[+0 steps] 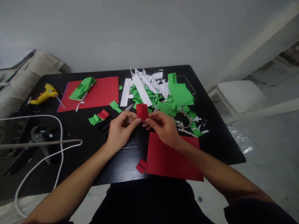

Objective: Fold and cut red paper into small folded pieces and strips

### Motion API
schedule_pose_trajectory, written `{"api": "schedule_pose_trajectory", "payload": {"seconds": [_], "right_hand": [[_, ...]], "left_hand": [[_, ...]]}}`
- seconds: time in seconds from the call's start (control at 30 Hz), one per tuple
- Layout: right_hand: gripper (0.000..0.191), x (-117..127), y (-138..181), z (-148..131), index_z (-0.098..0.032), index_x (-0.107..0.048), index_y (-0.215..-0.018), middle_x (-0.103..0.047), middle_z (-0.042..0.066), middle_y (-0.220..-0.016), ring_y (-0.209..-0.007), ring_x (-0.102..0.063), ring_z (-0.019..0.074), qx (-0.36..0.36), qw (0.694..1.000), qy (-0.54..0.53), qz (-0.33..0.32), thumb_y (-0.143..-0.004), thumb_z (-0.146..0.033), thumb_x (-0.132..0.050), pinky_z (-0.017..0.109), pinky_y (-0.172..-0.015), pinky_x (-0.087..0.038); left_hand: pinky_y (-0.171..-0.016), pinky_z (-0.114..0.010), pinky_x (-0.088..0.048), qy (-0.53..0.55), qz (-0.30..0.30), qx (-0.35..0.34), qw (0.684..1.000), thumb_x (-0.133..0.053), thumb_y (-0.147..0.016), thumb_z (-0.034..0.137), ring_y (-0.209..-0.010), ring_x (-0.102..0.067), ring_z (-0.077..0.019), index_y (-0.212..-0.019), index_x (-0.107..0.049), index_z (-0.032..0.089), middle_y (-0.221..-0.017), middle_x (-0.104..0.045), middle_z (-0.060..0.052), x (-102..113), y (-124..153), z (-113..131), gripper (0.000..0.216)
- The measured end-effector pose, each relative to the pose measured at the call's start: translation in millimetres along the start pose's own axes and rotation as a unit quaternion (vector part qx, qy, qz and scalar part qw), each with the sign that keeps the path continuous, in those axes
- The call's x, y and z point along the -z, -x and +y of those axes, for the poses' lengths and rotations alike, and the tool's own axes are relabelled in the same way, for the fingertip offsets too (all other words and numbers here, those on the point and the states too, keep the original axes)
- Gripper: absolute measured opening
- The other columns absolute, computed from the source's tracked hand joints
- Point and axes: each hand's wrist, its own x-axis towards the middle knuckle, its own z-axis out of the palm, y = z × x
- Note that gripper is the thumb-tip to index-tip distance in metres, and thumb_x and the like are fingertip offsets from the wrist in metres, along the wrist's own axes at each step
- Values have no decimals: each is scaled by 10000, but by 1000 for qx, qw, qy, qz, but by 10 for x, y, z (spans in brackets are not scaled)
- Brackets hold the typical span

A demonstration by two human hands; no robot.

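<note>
A small red paper piece (142, 111) is held up between my two hands over the middle of the black table. My left hand (121, 127) pinches its lower left edge with thumb and fingers. On the other side, my right hand (163, 127) grips the lower right edge the same way. Below my right forearm lies a large red paper sheet (173, 155), with a small folded red piece (141, 166) at its left edge. Scissors (128, 108) lie partly hidden behind my left hand.
Green scraps (179, 93) and white paper strips (141, 91) pile at the back. A yellow glue gun (48, 93) lies far left, beside another red sheet (105, 90) bearing a green paper bundle (84, 88). A white cable (62, 149) loops at left; a tape ring (184, 119) lies right.
</note>
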Motion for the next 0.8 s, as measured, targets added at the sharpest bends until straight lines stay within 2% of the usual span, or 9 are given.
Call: {"api": "schedule_pose_trajectory", "payload": {"seconds": [0.17,0.3,0.43,0.53,0.6,0.67,0.8], "right_hand": [[282,-3,-4,2,-234,-602,-1025,-770,12,-885,-791,-782,173,1,1000,-15,0,-905,-425,-771,304,-696,-666],[348,-18,-3,8,-242,-566,-1070,-772,6,-865,-781,-783,178,-9,999,-28,17,-875,-404,-803,306,-702,-667],[244,-3,-8,11,-223,-646,-1008,-765,14,-882,-782,-759,167,8,999,-10,29,-877,-364,-796,304,-710,-664],[152,24,-13,-1,-227,-731,-1012,-764,26,-958,-809,-737,161,27,998,31,41,-908,-336,-752,309,-731,-660],[132,36,-10,-9,-241,-763,-1026,-766,34,-1005,-811,-729,161,34,996,65,41,-940,-327,-712,324,-750,-659],[146,37,-2,-6,-253,-776,-1050,-766,43,-1046,-817,-730,166,43,995,87,29,-962,-327,-686,332,-739,-658],[181,20,10,22,-258,-754,-1109,-775,49,-1068,-935,-754,193,51,996,74,15,-953,-339,-712,346,-799,-667]], "left_hand": [[-666,-257,-598,29,-4,19,999,-804,-850,272,-706,-699,-129,-946,-683,197,-840,-751,-14,-20,-12,-2,172],[-699,-245,-597,66,-10,29,997,-810,-848,261,-720,-719,-123,-1056,-596,217,-817,-737,11,-40,-7,-29,301],[-674,-248,-596,67,-35,57,996,-789,-865,258,-684,-734,-136,-1258,-478,239,-752,-699,54,-33,0,-67,502],[-727,-275,-617,48,-26,49,997,-781,-867,267,-786,-759,-154,-1353,-453,244,-911,-744,3,3,-19,-75,586],[-852,-331,-631,11,-22,25,999,-797,-858,285,-977,-763,-194,-1336,-518,238,-1107,-756,-63,35,-38,-62,556],[-939,-373,-622,-36,-48,8,998,-812,-856,313,-1083,-745,-226,-1264,-620,223,-1183,-754,-89,61,-49,-42,459],[-872,-331,-638,-80,-111,6,991,-753,-923,320,-952,-773,-195,-1108,-735,212,-1042,-802,-53,62,-30,-6,214]]}}
